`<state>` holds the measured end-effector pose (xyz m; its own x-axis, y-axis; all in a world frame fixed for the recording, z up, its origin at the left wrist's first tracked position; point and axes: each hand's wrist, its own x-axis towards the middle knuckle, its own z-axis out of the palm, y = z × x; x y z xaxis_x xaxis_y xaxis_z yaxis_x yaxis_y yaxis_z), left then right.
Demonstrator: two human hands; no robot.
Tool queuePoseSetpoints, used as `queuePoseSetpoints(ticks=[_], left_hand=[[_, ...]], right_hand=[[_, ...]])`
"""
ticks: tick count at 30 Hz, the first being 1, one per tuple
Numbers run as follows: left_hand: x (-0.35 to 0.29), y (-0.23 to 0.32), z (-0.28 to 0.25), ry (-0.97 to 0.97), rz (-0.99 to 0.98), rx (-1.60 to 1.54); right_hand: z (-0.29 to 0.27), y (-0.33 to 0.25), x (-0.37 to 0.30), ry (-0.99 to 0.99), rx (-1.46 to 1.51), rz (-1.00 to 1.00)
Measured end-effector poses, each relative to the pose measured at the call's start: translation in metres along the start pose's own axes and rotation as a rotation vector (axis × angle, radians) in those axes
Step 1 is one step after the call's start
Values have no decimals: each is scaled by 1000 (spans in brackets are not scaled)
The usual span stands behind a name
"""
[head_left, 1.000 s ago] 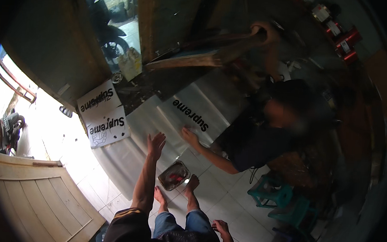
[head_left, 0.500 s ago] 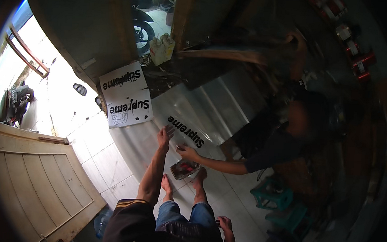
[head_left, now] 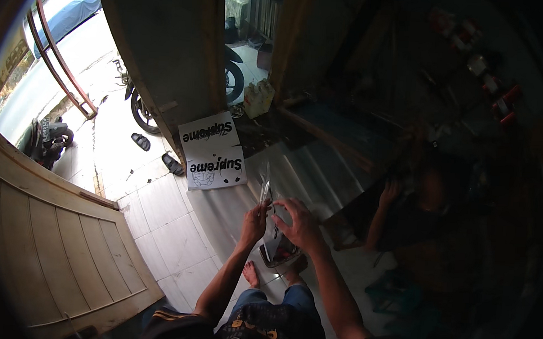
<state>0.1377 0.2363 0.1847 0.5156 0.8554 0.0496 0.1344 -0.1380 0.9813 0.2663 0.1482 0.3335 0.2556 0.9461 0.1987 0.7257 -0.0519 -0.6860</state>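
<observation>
A thin, clear plastic piece with black lettering [head_left: 266, 186] stands nearly edge-on between my hands, above the table. My left hand [head_left: 254, 223] is closed, pinching it at its left side. My right hand [head_left: 299, 224] is on the other side, its thumb and fingers apart and curved toward the piece; whether the fingertips touch it I cannot tell. Beneath my hands a large clear sheet [head_left: 219, 211] covers the work surface. Below my right hand sits a small tray [head_left: 271, 263] with something red in it, partly hidden by the plastic piece and that hand.
White boards with black lettering [head_left: 214, 142] lie at the far left of the surface. A co-worker's arm [head_left: 382, 215] is at the right, in shadow. Green plastic stools [head_left: 400, 298] stand at lower right, a wooden door [head_left: 61, 250] at left, sandals [head_left: 141, 141] near the doorway.
The lettered piece, flat on the clear sheet before, is now lifted upright in my left hand. My right hand has come up from my side. The co-worker's outstretched hand has drawn back right.
</observation>
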Motion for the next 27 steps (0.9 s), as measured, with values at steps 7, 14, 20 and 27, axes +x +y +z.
queuePoseSetpoints(ticks=[7,14,20,27], left_hand=[[-53,81,-33,-115,86,231],[-82,119,-47,-293,70,342],[-109,137,-35,-412,116,381],[-200,102,-55,-339,0,469]], right_hand=[[-43,-44,48,-259,-329,-152],[-58,-49,-2,-222,-216,-62],[-79,-43,-50,-83,85,87],[-139,-35,-103,0,135,291]])
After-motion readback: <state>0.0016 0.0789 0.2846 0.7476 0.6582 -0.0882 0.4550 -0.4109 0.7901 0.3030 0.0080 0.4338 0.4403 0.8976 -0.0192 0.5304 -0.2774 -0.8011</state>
